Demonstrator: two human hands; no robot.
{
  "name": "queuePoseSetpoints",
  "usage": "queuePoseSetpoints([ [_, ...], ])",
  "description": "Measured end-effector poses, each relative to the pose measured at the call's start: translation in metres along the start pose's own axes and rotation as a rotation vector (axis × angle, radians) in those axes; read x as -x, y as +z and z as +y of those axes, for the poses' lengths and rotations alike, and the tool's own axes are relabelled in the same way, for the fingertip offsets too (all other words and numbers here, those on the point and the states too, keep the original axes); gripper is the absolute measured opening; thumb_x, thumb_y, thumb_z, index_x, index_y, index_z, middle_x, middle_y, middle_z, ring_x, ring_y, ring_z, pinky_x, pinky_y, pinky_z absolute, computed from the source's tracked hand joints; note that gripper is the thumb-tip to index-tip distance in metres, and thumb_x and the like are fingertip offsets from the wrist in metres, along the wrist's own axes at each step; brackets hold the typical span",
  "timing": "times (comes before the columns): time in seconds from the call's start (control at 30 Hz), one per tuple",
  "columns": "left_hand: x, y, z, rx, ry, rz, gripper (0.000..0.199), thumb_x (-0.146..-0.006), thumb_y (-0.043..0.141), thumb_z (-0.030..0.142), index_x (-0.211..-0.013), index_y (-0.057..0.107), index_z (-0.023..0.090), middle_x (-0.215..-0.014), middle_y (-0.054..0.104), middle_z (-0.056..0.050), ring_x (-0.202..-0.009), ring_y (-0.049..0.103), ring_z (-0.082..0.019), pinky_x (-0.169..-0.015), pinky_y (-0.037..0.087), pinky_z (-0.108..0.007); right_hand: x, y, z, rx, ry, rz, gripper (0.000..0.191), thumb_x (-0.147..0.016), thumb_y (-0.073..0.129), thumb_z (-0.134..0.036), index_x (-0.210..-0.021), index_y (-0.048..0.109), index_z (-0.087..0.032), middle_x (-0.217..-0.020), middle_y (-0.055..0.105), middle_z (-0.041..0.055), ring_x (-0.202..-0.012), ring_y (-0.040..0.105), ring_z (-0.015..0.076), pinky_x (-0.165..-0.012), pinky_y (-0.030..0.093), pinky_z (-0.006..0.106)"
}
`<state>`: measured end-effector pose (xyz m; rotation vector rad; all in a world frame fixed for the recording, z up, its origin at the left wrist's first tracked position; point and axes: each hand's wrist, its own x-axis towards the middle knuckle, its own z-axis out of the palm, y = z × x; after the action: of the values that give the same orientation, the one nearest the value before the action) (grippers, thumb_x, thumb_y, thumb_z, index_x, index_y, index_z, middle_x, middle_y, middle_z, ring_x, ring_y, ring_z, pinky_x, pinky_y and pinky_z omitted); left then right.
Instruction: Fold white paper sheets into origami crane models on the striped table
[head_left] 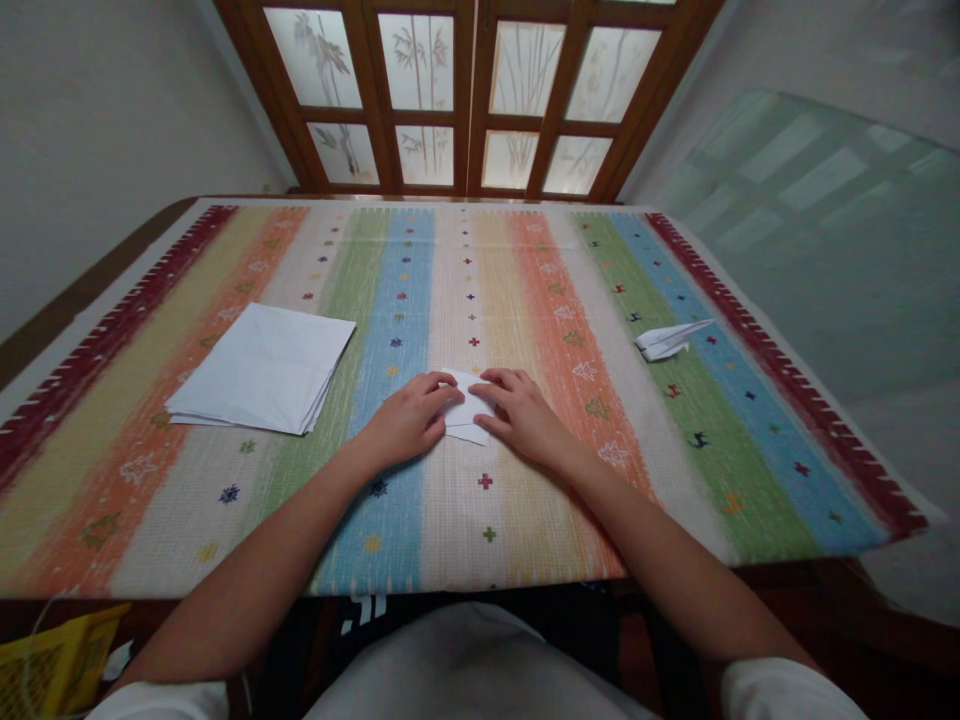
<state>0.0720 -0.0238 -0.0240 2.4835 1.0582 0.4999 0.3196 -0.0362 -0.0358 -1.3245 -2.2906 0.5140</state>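
A small folded sheet of white paper [466, 412] lies on the striped tablecloth in front of me, with a flap pointing toward me at its lower edge. My left hand [411, 415] grips its left side, fingers curled and thumb near the edge. On the other side, my right hand [525, 412] has its bent fingers and thumb closed on the paper's right part. The fingers cover both side edges, so the full outline is hidden.
A stack of white square paper sheets [262, 367] lies to the left on the tablecloth [360, 350]. At the right rests a folded paper crane [667, 342]. A yellow plastic basket [56, 660] stands below the table's left front corner. Wood-framed glass doors [469, 100] are behind.
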Motion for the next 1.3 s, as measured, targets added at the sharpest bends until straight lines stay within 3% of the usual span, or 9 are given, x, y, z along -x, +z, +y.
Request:
queuePoseSetpoints([
  [0.23, 0.000, -0.004, -0.003, 0.017, 0.043, -0.056, 0.047, -0.090, 0.055, 0.008, -0.133, 0.069, 0.020, -0.142, 0.065, -0.013, -0.132, 0.058, -0.028, -0.116, 0.049, -0.051, 0.004, -0.005, 0.004, 0.019, -0.001, -0.018, 0.037, -0.101, 0.066, -0.024, -0.137, 0.072, -0.030, -0.142, 0.063, 0.0127, -0.134, 0.054, 0.0323, -0.114, 0.047, 0.056],
  [0.43, 0.000, -0.011, -0.014, 0.094, 0.051, -0.073, 0.051, -0.088, 0.060, 0.010, -0.137, 0.069, 0.021, -0.143, 0.068, -0.012, -0.135, 0.056, -0.029, -0.119, 0.046, -0.055, 0.002, -0.011, 0.012, 0.092, 0.049, -0.020, 0.042, -0.096, 0.077, -0.033, -0.137, 0.072, -0.028, -0.145, 0.064, 0.0148, -0.136, 0.054, 0.0377, -0.114, 0.045, 0.063],
  [0.57, 0.000, -0.017, -0.020, 0.130, 0.031, -0.115, 0.047, -0.090, 0.064, 0.014, -0.136, 0.071, 0.023, -0.146, 0.069, -0.010, -0.136, 0.056, -0.029, -0.119, 0.045, -0.057, 0.001, -0.010, 0.011, 0.112, -0.050, -0.044, 0.052, -0.099, 0.071, -0.027, -0.151, 0.062, -0.030, -0.159, 0.056, 0.0127, -0.150, 0.046, 0.0344, -0.125, 0.036, 0.063],
  [0.7, 0.000, -0.019, -0.023, 0.145, 0.048, -0.127, 0.046, -0.091, 0.066, 0.014, -0.136, 0.071, 0.024, -0.147, 0.069, -0.010, -0.136, 0.057, -0.029, -0.118, 0.046, -0.057, 0.001, -0.009, 0.011, 0.119, -0.111, -0.147, 0.054, -0.105, 0.059, -0.023, -0.159, 0.053, -0.030, -0.167, 0.051, 0.0096, -0.159, 0.039, 0.0294, -0.130, 0.029, 0.062],
  [1.07, 0.000, -0.019, -0.027, 0.132, 0.084, -0.110, 0.047, -0.088, 0.072, 0.015, -0.134, 0.072, 0.023, -0.144, 0.070, -0.012, -0.134, 0.060, -0.029, -0.116, 0.047, -0.057, 0.001, -0.010, 0.011, 0.146, -0.090, -0.166, 0.051, -0.105, 0.062, -0.025, -0.155, 0.058, -0.031, -0.167, 0.051, 0.0090, -0.158, 0.042, 0.0303, -0.130, 0.029, 0.064],
  [1.3, -0.002, -0.016, -0.023, 0.109, 0.065, -0.035, 0.034, -0.090, 0.070, 0.017, -0.123, 0.076, 0.021, -0.132, 0.074, -0.012, -0.125, 0.065, -0.028, -0.112, 0.051, -0.053, 0.003, -0.016, 0.013, 0.131, -0.078, -0.119, 0.048, -0.100, 0.069, -0.026, -0.147, 0.066, -0.028, -0.156, 0.061, 0.0125, -0.150, 0.050, 0.0321, -0.127, 0.031, 0.064],
])
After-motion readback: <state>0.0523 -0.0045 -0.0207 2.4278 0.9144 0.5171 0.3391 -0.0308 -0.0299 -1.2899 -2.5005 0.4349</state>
